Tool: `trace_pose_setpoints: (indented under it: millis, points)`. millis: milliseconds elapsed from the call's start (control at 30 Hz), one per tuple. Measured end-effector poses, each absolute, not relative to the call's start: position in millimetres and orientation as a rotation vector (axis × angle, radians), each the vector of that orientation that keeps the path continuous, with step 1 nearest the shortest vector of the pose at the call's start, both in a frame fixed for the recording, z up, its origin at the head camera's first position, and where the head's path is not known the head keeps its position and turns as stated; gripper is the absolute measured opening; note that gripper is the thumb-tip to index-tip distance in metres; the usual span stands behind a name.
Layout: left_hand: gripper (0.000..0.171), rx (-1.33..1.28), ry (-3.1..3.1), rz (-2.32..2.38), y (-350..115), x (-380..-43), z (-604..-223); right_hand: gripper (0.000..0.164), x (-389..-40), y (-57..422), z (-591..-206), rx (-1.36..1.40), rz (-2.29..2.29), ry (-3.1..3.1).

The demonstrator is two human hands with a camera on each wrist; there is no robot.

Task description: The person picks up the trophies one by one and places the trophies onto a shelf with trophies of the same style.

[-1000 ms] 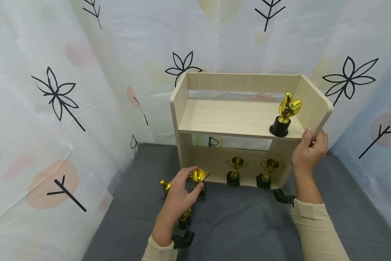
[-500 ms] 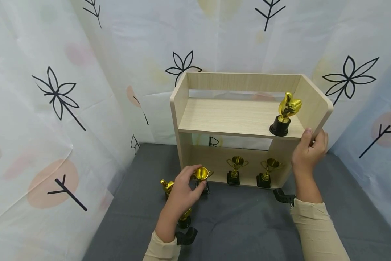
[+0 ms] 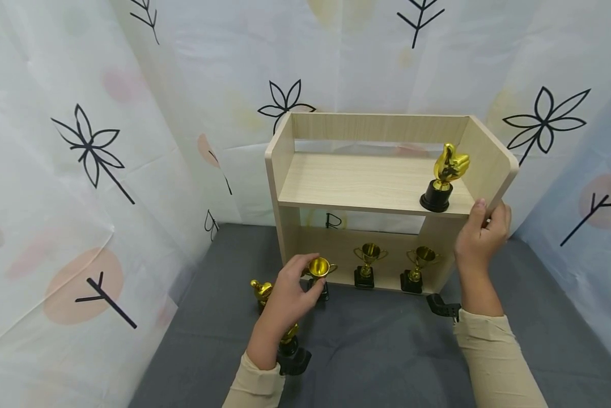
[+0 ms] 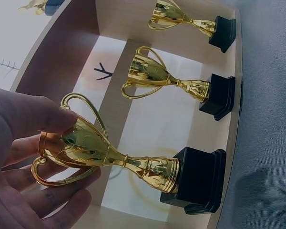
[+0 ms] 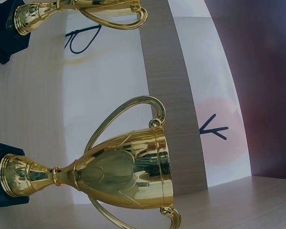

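Note:
My left hand (image 3: 291, 294) grips a gold trophy cup (image 4: 86, 145) by its bowl, thumb on one side and fingers on the other. The cup stands upright on its black base at the front left of the lower shelf. My right hand (image 3: 481, 235) holds the right side panel of the wooden shelf unit (image 3: 356, 181), thumb at the front edge. On the lower shelf stand two more cups, a middle one (image 3: 368, 263) and a right one (image 3: 416, 266). A gold thumbs-up trophy (image 3: 442, 178) is on the upper shelf's right end.
Left of my left hand a gold figure trophy (image 3: 261, 290) is on the grey cloth (image 3: 377, 357). Another gold trophy (image 3: 288, 340) with a round black base stands partly hidden behind my left wrist. Patterned white fabric (image 3: 198, 85) hangs behind the shelf.
My left hand has shifted the gripped cup slightly to the right and toward the shelf. My right hand keeps its hold on the side panel.

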State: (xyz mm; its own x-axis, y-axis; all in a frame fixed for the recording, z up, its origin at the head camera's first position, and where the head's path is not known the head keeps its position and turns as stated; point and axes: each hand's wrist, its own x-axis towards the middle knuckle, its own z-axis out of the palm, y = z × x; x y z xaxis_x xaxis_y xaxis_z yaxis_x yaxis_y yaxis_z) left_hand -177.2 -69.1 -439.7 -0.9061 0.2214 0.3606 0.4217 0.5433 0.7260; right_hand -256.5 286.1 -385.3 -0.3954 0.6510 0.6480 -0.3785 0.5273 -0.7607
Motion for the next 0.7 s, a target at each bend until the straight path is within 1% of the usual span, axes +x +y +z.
trace_pose_setpoints:
  millis: [700]
  points:
    - [0.051, -0.562, -2.570, -1.278, -71, -196, -438, 0.042, -258, 287, -387, -0.227, 1.128, -1.615]
